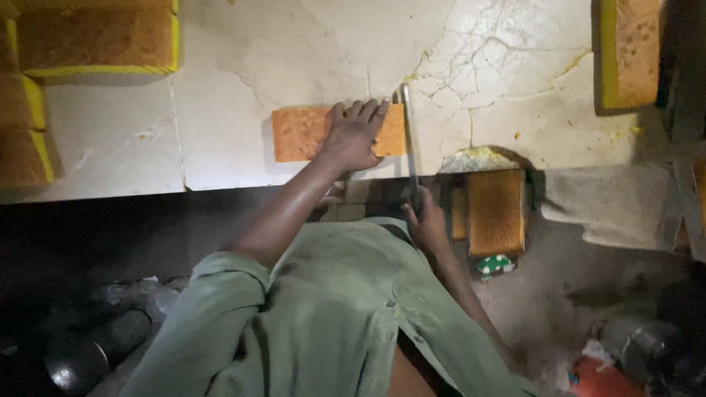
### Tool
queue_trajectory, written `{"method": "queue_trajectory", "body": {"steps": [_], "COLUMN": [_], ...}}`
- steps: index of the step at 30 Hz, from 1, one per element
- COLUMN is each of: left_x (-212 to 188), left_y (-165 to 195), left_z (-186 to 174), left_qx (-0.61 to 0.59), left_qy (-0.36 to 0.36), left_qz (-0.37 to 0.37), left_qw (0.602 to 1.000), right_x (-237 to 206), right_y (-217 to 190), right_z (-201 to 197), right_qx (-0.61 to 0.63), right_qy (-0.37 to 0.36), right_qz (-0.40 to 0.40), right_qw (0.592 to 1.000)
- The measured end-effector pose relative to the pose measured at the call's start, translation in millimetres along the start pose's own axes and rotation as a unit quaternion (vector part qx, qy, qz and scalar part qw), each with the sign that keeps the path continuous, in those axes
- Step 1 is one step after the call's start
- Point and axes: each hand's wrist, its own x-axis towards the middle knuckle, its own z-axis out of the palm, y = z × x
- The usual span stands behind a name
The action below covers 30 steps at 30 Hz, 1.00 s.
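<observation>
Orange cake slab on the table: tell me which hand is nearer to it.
Left. The left hand lies flat on the orange cake slab; the right hand is below the table edge, gripping the knife at its end.

This is looking like a small, plain bakery workroom. A cracked white stone counter (243,51) is carrying several brown sponge cake slabs with yellow edges: some (95,37) lying at the far left corner, another (631,51) sitting at the right edge, and one orange-brown block (301,132) resting near the front. More cake slabs (496,212) are standing below the counter edge, and dark metal pots (88,353) are lying on the dim, dusty floor (544,294).
</observation>
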Motion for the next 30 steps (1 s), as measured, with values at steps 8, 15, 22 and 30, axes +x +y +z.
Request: {"method": "queue_trajectory", "body": {"steps": [8, 15, 22, 30], "left_x": [-24.0, -7.0, -6.9, -12.4], "left_y": [-21.7, -6.7, -6.3, -10.1], "left_z": [10.8, 28.2, 22.3, 29.6], "left_qx": [0.006, 0.026, 0.007, 0.024], "left_qy": [0.042, 0.081, 0.067, 0.116], "left_qz": [0.016, -0.017, -0.01, 0.01], "left_qw": [0.999, 0.996, 0.998, 0.993], "right_x": [-5.0, 70.7, -53.3, 11.0], "right_y": [-41.0, -121.2, -82.0, -36.1], "right_z": [40.9, 19.8, 16.6, 65.0], "right_qx": [-0.18, -0.248, -0.201, -0.126], "right_qy": [-0.055, -0.053, -0.129, -0.053], "right_qz": [-0.037, 0.026, 0.085, -0.009], "right_qw": [0.981, 0.967, 0.967, 0.991]}}
